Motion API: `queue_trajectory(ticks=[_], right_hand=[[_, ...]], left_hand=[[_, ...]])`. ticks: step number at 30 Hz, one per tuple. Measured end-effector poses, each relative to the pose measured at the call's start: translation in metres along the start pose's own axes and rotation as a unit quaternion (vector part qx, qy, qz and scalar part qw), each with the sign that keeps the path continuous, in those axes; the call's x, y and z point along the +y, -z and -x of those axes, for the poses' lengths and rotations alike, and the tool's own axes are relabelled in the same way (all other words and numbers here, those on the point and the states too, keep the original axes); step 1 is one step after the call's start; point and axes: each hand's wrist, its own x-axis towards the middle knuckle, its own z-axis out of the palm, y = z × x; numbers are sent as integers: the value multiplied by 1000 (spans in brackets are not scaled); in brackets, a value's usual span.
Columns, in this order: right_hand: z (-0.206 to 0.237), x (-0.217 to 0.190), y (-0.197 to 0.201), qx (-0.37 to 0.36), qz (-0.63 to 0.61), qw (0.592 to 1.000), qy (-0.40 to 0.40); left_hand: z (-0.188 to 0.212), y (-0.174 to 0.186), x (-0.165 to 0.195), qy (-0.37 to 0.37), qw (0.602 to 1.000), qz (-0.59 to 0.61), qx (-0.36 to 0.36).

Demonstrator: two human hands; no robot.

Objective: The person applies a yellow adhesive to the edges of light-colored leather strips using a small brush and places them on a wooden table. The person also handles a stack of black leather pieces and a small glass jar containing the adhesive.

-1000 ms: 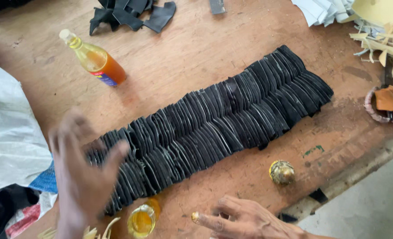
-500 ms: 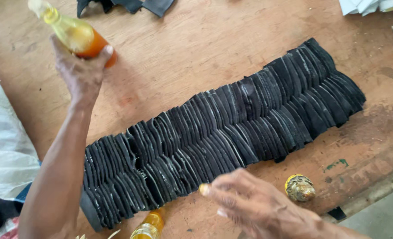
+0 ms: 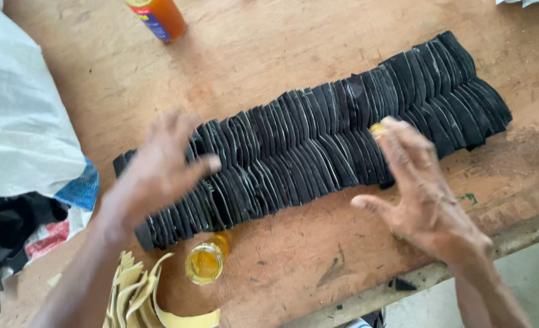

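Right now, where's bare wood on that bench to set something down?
Widest bare patch: above the black leather row, right of the orange bottle. A smaller strip lies along the near table edge, between the open glue jar and the right hand. Crowded: near left, with the left hand, yellow strips and white sack.

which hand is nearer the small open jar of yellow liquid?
Left. The left hand lies on the black pieces just above the jar; the right hand is farther off to its right.
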Motion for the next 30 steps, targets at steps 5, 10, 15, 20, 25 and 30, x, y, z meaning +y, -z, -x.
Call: queue_trajectory(ticks=[5,10,15,20,25,30], right_hand=[[6,40,9,10,51,988,-143],[2,62,12,6,24,977,-211],[1,77,5,-23,97,967,-236],[-2,89,-7,-4,18,979,-203],[-7,91,-15,1,27,984,-177],[-40,85,-18,-6,26,982,-187]], left_hand=[[68,-24,48,105,992,29,-70],[64,-36,61,129,985,17,-114],[56,-48,64,158,980,-18,-122],[46,-55,57,163,975,-13,-147],[29,-67,56,182,973,-38,-137],[11,-56,40,167,980,-26,-106]])
